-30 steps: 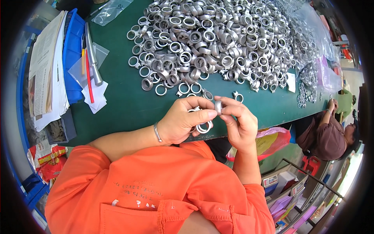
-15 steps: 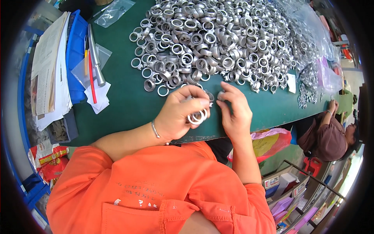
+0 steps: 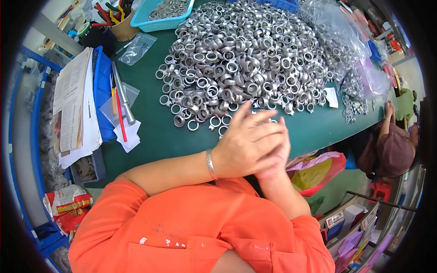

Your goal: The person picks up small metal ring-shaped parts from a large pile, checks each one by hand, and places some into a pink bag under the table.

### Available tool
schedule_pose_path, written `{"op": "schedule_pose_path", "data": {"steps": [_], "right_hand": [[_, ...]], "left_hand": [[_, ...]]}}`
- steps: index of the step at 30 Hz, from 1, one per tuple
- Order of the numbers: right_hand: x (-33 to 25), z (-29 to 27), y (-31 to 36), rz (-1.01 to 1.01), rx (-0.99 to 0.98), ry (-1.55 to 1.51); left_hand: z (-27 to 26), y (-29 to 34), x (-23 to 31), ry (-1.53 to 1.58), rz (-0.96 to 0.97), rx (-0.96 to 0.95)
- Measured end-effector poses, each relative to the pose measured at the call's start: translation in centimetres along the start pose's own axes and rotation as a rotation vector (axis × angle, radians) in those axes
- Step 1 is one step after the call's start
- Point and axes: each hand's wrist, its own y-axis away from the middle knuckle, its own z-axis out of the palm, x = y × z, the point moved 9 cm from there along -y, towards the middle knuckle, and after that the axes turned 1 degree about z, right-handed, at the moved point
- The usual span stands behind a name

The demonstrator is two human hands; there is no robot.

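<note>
My left hand (image 3: 243, 148), with a silver bracelet (image 3: 210, 164) at its wrist, lies across my right hand (image 3: 278, 157) at the near side of the table. The left fingers are stretched out and slightly apart. Behind them most of the right hand is hidden; its visible fingers point up, extended. Nothing shows in either hand, though the space between the palms cannot be seen. Just beyond the fingertips spreads a large heap of grey metal rings (image 3: 241, 59). A few loose rings (image 3: 215, 122) lie close to the left hand.
To the left stand a blue tray (image 3: 105, 98) with papers (image 3: 70, 107), a metal rod (image 3: 122, 93) and a red pen (image 3: 121, 114). A light-blue basket (image 3: 157, 23) holds small parts at the back. Plastic bags (image 3: 337, 38) lie right. Another person (image 3: 391, 145) sits at far right.
The two rings that my left hand was pinching are no longer visible. My hands have come together, the left over the right, with fingers straightened. The view has shifted, showing more of the table's back.
</note>
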Motion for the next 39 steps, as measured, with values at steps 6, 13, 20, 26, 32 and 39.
{"op": "schedule_pose_path", "data": {"steps": [6, 13, 20, 26, 32, 39], "right_hand": [[-10.2, -5.5, 8.0, -0.31, 0.07, -0.059], [-26.2, -29.4, 20.6, -0.81, 0.887, -0.018], [-26.1, -41.4, 19.6, -0.7, 1.184, -0.154], [-27.7, -30.7, 18.9, -0.916, 1.272, 0.297], [-24.6, -8.1, 15.3, -1.388, 0.851, 1.362], [-3.3, 6.3, 4.3, -0.89, -0.418, 2.043]], "left_hand": [[-4.2, 0.6, -5.4, 0.085, -0.175, 0.244], [1.1, 2.9, -6.4, -0.092, -0.121, -0.359], [0.6, 3.5, -8.7, 0.322, -0.56, -0.144], [3.4, 6.7, -9.1, 1.373, -1.116, 0.021], [4.1, 6.9, -8.9, 1.412, -1.133, 0.065], [4.9, 7.2, -7.2, 1.218, -1.02, 0.009]]}}
